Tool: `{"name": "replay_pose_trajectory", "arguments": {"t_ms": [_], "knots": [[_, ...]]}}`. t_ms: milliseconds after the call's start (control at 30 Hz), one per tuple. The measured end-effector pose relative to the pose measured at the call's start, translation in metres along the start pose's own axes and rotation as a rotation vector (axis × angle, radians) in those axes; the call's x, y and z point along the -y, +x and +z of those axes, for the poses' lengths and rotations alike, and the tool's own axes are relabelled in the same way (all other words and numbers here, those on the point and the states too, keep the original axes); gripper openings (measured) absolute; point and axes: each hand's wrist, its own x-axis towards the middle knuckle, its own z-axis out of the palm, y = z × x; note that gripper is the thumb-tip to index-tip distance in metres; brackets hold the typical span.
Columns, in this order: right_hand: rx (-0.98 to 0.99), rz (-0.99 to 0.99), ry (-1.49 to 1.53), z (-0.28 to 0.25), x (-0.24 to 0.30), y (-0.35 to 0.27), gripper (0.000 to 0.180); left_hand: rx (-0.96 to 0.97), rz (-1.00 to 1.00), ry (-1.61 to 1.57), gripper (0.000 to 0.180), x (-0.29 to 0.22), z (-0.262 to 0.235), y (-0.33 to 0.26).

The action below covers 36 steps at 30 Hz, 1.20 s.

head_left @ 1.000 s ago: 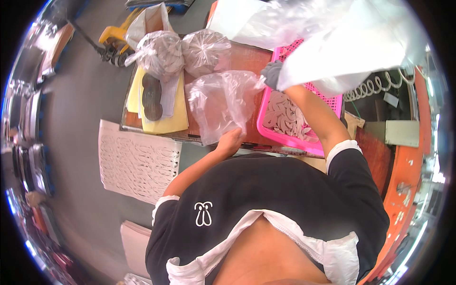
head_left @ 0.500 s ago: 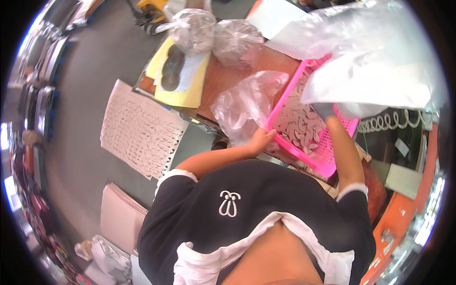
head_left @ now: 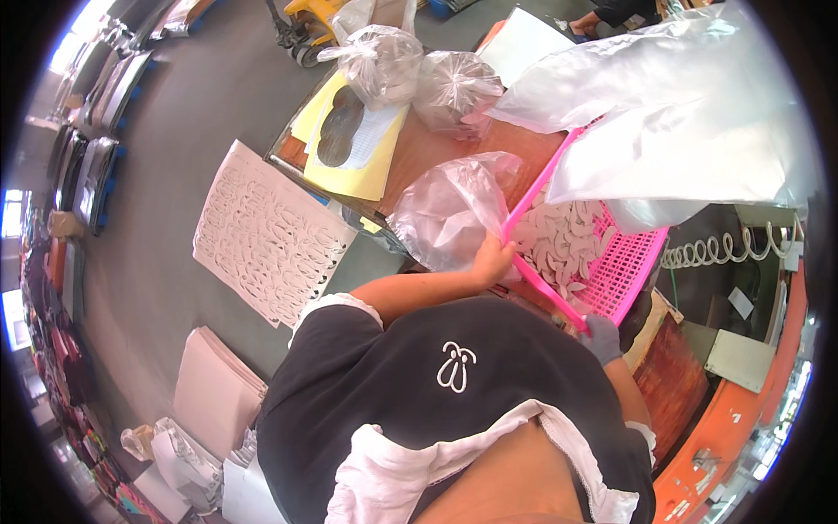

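A pink plastic basket (head_left: 618,278) lies tilted in front of me, its near right side lower. Pale, curved cut-out pieces (head_left: 559,244) are heaped in its left part, leaving the lattice at the right bare. My left hand (head_left: 496,260) is bare and closed on the basket's left rim, where the mouth of a clear plastic bag (head_left: 441,210) meets it; whether the fingers pinch the bag too, I cannot tell. In a grey glove, my right hand (head_left: 602,341) grips the near corner of the rim. Its fingertips are partly hidden.
Clear sheeting (head_left: 681,113) hangs over the basket's far side. Tied bags (head_left: 380,65) and yellow sheets (head_left: 384,157) sit on the wooden table (head_left: 419,162). A punched sheet (head_left: 262,236) lies to the left. A coiled hose (head_left: 720,249) is at right.
My right hand has left the pieces inside the basket and come back to its near rim. The basket has tipped toward the right, and the pieces have spread differently. My left hand keeps its hold.
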Motion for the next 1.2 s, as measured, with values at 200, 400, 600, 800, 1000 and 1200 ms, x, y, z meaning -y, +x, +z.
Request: {"name": "replay_pose_trajectory", "arguments": {"t_ms": [200, 400, 600, 800, 1000, 1200], "knots": [[-0.078, -0.315, 0.319, -0.018, 0.141, 0.097, 0.04, -0.232, 0.148, 0.151, 0.036, -0.054, -0.114, 0.101], [0.205, -0.429, 0.701, -0.044, 0.285, 0.194, 0.039, -0.365, 0.108, 0.434, 0.058, -0.096, -0.221, 0.171], [-0.277, -0.569, 0.781, -0.097, 0.256, 0.275, 0.03, -0.212, 0.184, 0.323, 0.065, -0.088, -0.241, 0.132], [-0.121, -0.247, 0.374, -0.137, 0.199, 0.424, 0.051, -0.209, 0.344, 0.259, 0.056, -0.103, -0.216, 0.109], [0.645, -0.268, 0.377, -0.128, 0.191, 0.498, 0.041, -0.148, 0.263, 0.21, 0.049, -0.132, -0.193, 0.086], [0.589, -0.213, 0.909, -0.133, 0.164, 0.465, 0.021, -0.106, 0.323, 0.118, 0.046, -0.133, -0.184, 0.091]]}}
